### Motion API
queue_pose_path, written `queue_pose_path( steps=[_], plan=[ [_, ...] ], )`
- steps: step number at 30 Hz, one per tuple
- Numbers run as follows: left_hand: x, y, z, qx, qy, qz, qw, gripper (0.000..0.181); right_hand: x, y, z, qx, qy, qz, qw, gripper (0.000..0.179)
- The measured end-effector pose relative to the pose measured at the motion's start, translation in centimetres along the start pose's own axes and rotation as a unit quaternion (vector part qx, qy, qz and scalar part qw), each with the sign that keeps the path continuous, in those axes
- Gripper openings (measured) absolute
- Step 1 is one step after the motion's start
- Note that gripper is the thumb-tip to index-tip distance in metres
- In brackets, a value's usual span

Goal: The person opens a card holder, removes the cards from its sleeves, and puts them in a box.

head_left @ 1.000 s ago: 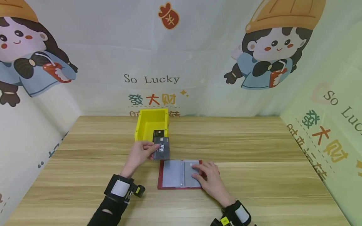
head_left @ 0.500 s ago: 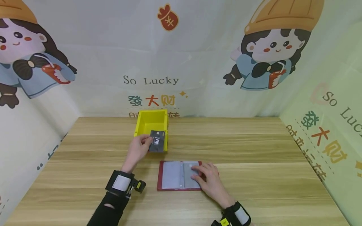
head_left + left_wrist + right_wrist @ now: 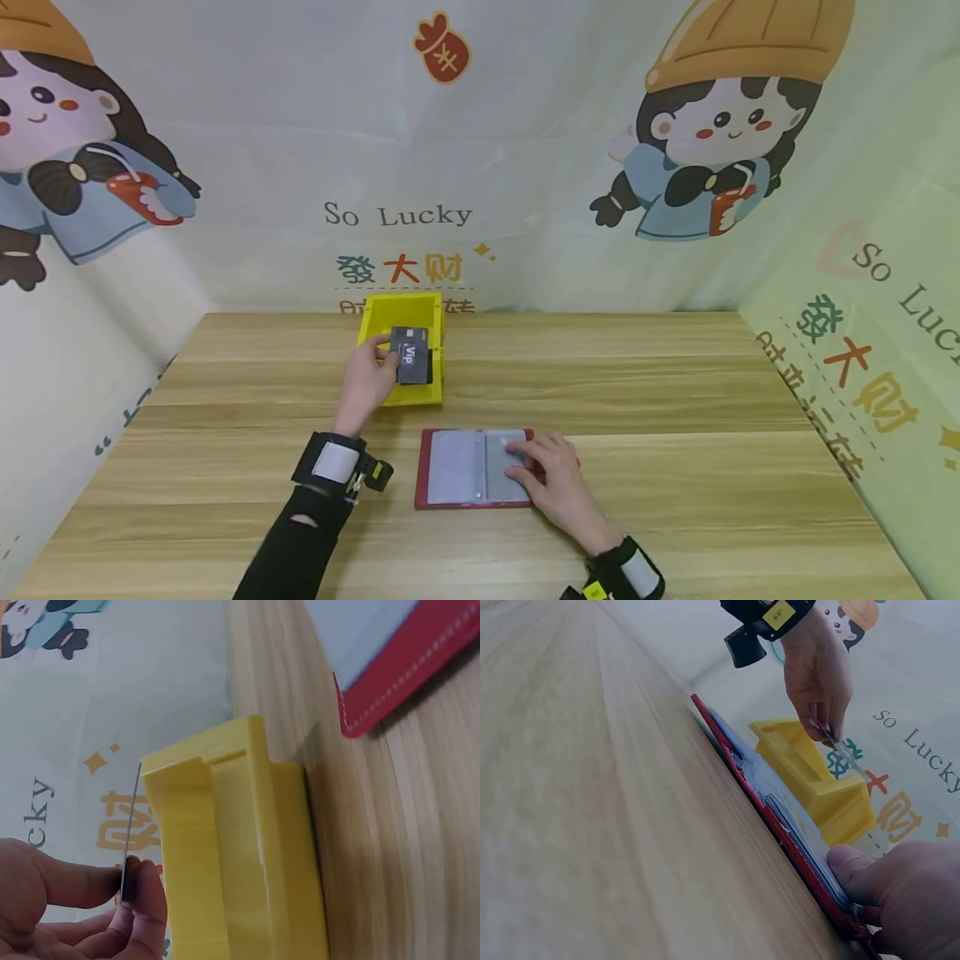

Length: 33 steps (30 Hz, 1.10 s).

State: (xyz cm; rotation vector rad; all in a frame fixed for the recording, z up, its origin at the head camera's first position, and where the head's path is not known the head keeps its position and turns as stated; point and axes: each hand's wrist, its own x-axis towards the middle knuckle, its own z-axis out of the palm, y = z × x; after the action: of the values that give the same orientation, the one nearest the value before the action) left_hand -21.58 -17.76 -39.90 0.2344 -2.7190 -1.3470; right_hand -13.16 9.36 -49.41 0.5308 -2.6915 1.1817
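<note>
The left hand (image 3: 367, 377) pinches a dark grey Vip card (image 3: 410, 354) by its left edge, so the card extends rightward from the fingertips, over the yellow bin (image 3: 397, 310). On the open red card holder (image 3: 455, 468), the right hand (image 3: 561, 485) rests its curved, separated thumb and forefinger; whether other fingers grip, one cannot tell.

The left hand (image 3: 366, 375) now carries the gray Vip card (image 3: 412, 356) farther from the open card holder (image 3: 454, 467), over the yellow bin (image 3: 412, 397), whose near right corner, covered a second ago, shows.
</note>
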Motion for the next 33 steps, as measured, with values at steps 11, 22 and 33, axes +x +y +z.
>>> queue_pose_path(
  steps=[11, 22, 33],
  plan=[
    [1.1, 0.0, 1.5, 0.061, 0.054, 0.056, 0.9951, 0.031, 0.0, 0.1, 0.1, -0.002, 0.002, -0.007, 1.0000, 0.025],
    [1.7, -0.4, 2.6, 0.098, 0.044, 0.068, 0.9918, 0.021, 0.0, 0.1, 0.1, 0.001, 0.003, -0.001, 1.0000, 0.025],
    [2.3, -1.2, 3.5, 0.138, 0.041, 0.074, 0.9868, 0.021, 0.0, 0.2, 0.2, -0.001, 0.001, 0.002, 1.0000, 0.025]
  ],
)
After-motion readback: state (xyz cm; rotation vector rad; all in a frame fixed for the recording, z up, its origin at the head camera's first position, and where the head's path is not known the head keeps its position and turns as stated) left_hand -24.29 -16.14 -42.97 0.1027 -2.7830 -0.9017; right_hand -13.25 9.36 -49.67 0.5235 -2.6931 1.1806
